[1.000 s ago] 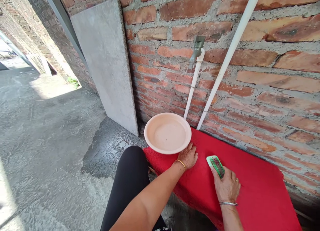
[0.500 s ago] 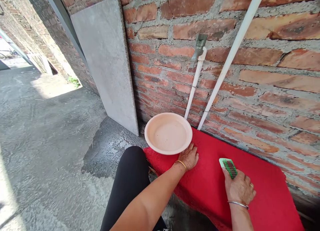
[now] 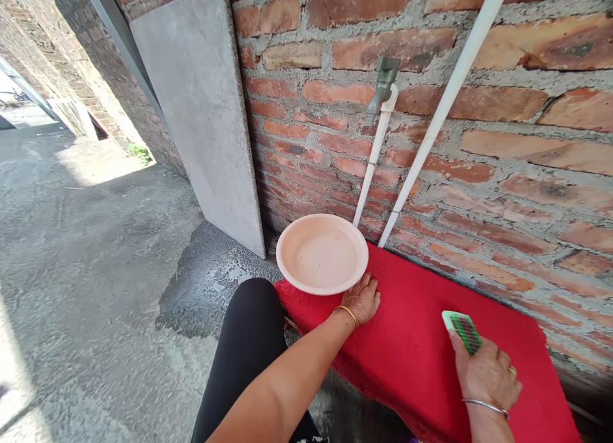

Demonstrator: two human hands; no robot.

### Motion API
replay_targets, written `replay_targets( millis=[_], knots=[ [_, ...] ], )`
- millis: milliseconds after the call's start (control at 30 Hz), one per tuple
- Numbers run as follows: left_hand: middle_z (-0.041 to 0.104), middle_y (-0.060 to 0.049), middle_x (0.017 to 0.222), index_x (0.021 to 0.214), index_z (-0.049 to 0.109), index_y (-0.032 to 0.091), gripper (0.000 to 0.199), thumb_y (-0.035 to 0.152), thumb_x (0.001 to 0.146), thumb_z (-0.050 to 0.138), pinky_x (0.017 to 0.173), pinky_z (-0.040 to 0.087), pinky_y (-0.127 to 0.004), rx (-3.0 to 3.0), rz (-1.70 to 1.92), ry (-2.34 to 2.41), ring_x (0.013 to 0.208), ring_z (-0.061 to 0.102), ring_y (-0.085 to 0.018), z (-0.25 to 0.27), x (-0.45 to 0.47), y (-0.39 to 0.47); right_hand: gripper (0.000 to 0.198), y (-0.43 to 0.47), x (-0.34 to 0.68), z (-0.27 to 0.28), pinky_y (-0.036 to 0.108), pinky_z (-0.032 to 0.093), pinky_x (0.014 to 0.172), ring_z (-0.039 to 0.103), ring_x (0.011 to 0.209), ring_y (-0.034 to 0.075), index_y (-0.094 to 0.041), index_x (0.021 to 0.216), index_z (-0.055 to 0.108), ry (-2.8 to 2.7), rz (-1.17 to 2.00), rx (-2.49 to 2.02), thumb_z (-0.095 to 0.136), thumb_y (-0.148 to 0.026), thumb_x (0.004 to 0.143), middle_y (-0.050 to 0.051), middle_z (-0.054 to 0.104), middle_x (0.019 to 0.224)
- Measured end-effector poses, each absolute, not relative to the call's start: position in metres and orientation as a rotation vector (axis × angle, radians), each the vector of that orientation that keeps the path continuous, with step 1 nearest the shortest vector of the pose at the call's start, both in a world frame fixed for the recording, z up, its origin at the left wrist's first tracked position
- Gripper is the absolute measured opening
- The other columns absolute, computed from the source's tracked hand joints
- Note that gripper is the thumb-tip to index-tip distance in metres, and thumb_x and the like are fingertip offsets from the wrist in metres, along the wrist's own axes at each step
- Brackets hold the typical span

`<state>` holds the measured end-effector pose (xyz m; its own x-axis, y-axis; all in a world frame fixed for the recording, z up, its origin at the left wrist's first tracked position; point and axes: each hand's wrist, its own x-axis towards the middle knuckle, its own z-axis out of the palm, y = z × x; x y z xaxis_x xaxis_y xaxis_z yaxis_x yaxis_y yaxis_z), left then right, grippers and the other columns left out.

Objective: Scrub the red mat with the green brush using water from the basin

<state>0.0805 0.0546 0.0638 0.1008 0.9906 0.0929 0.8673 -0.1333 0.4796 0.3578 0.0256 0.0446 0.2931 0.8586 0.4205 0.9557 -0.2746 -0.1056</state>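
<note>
My right hand (image 3: 488,374) is closed on a green and white scrubbing brush (image 3: 462,331) with dark and green rows on its upper side, over the right part of a red cloth (image 3: 407,315). The brush's underside is hidden. Flat on the cloth's left part lies my left hand (image 3: 363,299), its fingers stretched out by the near rim of a pale pink plastic basin (image 3: 322,255). A few dark specks show on the basin's bottom.
A tap (image 3: 383,89) on a white pipe (image 3: 376,156) stands against the brick wall (image 3: 522,207), beside a longer slanting pipe (image 3: 445,114). A grey slab (image 3: 201,111) leans at the left. Wet concrete (image 3: 211,290) lies below it, near my knee (image 3: 256,315).
My right hand has slid to the right and slightly nearer across the red cloth with the brush. The left hand and the basin have kept their places.
</note>
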Motion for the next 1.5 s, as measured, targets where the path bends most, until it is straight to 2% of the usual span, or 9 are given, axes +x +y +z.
replay_targets(
  millis=[133,400,533,633,800,1133,1267,1500],
  knots=[
    [0.045,-0.011,0.151,0.134,0.055,0.018,0.041,0.032,0.097,0.042,0.119,0.035,-0.043,2.061,0.567,1.827,0.137,0.043,-0.027,0.067,0.080,0.054,0.075,0.030,0.362,0.050,0.042,0.038,0.061,0.061,0.081,0.039,-0.009,0.114,0.065,-1.524,-0.365,-2.264,0.034,-0.073,0.089,0.028,0.066,0.096],
    [0.053,-0.010,0.143,0.142,0.047,0.020,0.048,0.018,0.095,0.038,0.118,0.037,-0.043,1.983,0.641,1.852,0.136,0.044,-0.024,0.071,0.079,0.053,0.056,0.045,0.247,0.063,0.039,0.042,0.073,0.062,0.087,0.030,-0.013,0.111,0.063,-1.992,-0.178,-2.007,0.036,-0.059,0.096,0.019,0.067,0.103],
    [0.051,-0.010,0.144,0.139,0.050,0.019,0.048,0.017,0.091,0.042,0.118,0.035,-0.043,2.018,0.594,1.844,0.137,0.042,-0.025,0.069,0.078,0.054,0.061,0.041,0.284,0.056,0.040,0.041,0.071,0.061,0.083,0.031,-0.012,0.111,0.063,-1.927,-0.281,-2.054,0.030,-0.062,0.096,0.021,0.067,0.099],
    [0.049,-0.012,0.147,0.134,0.054,0.017,0.045,0.018,0.091,0.044,0.119,0.034,-0.042,2.037,0.562,1.836,0.138,0.041,-0.027,0.068,0.079,0.054,0.072,0.036,0.344,0.050,0.042,0.039,0.064,0.060,0.080,0.036,-0.008,0.110,0.065,-1.734,-0.366,-2.187,0.029,-0.068,0.093,0.027,0.066,0.094],
    [0.050,-0.011,0.144,0.135,0.054,0.018,0.045,0.017,0.091,0.042,0.119,0.034,-0.041,2.035,0.563,1.832,0.138,0.041,-0.026,0.068,0.079,0.055,0.076,0.037,0.388,0.053,0.045,0.039,0.063,0.061,0.084,0.042,-0.008,0.117,0.065,-1.479,-0.343,-2.317,0.039,-0.072,0.087,0.030,0.065,0.098],
    [0.049,-0.011,0.144,0.138,0.050,0.017,0.047,0.016,0.091,0.041,0.118,0.035,-0.041,2.032,0.569,1.836,0.137,0.042,-0.026,0.071,0.078,0.053,0.049,0.059,0.235,0.075,0.038,0.041,0.074,0.062,0.091,0.030,-0.013,0.113,0.063,-2.018,-0.164,-2.035,0.046,-0.055,0.095,0.019,0.067,0.107],
    [0.049,-0.012,0.145,0.133,0.054,0.016,0.044,0.016,0.090,0.043,0.118,0.036,-0.042,2.039,0.547,1.831,0.137,0.041,-0.027,0.072,0.078,0.053,0.053,0.057,0.273,0.067,0.039,0.041,0.071,0.061,0.087,0.031,-0.011,0.113,0.063,-1.955,-0.238,-2.115,0.043,-0.057,0.095,0.021,0.066,0.104],
    [0.050,-0.011,0.142,0.130,0.056,0.019,0.042,0.017,0.091,0.043,0.117,0.036,-0.043,2.018,0.532,1.823,0.135,0.042,-0.027,0.071,0.080,0.054,0.074,0.049,0.381,0.059,0.046,0.038,0.063,0.062,0.088,0.043,-0.006,0.118,0.065,-1.473,-0.293,-2.418,0.043,-0.070,0.088,0.033,0.065,0.103]
  ],
)
